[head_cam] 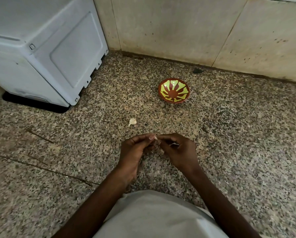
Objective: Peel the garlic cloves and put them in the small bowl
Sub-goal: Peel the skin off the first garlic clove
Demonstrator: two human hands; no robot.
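Pinching one garlic clove between both hands, low centre above the desk. Left hand fingers curled round the clove, thumb on top; right hand fingers curled too, tips meeting the clove from the right, likely tugging at skin. Mostly hidden by fingertips, so long axis unclear. Small bowl sits well apart, ahead and slightly right of the hands, nothing visible inside. Right hand nearer the bowl, so likely the carrying hand once peeled. Second unpeeled clove lying on desk just ahead-left of left hand, tail pointing toward the person. White appliance far left.
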